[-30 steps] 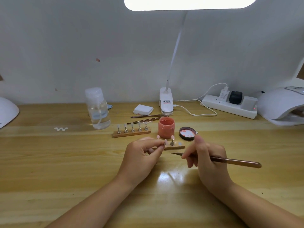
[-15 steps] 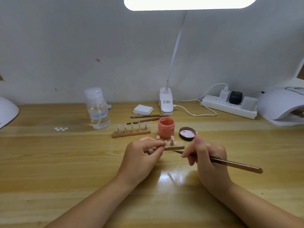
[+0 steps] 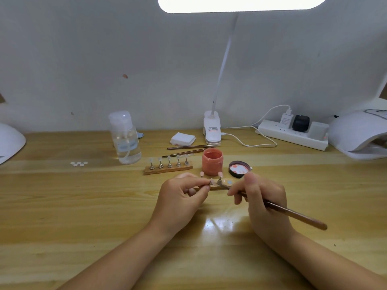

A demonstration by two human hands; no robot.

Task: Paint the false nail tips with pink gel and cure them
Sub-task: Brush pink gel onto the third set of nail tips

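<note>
Both arms reach in from the near edge. The left hand [image 3: 181, 197] pinches with curled fingers. The right hand [image 3: 262, 203] curls too, thumb pointing far.

On the wooden table [image 3: 62, 206], the left hand [image 3: 180, 200] pinches a small nail tip stand [image 3: 211, 182] between thumb and forefinger, just in front of the near wooden holder [image 3: 217, 186]. The right hand [image 3: 261, 197] grips a brown brush [image 3: 293, 215], its tip lying close to the pinched stand; whether bristles touch the tip is blurred. Behind them stand an open pink gel jar [image 3: 212, 162] and its lid [image 3: 239, 169], lying inside-up. A second holder [image 3: 168, 168] carries five clear tips. Farther back are a clear pump bottle [image 3: 125, 139], a lamp clamp [image 3: 212, 130], a power strip [image 3: 293, 133] and a white curing lamp [image 3: 360, 135].
</note>
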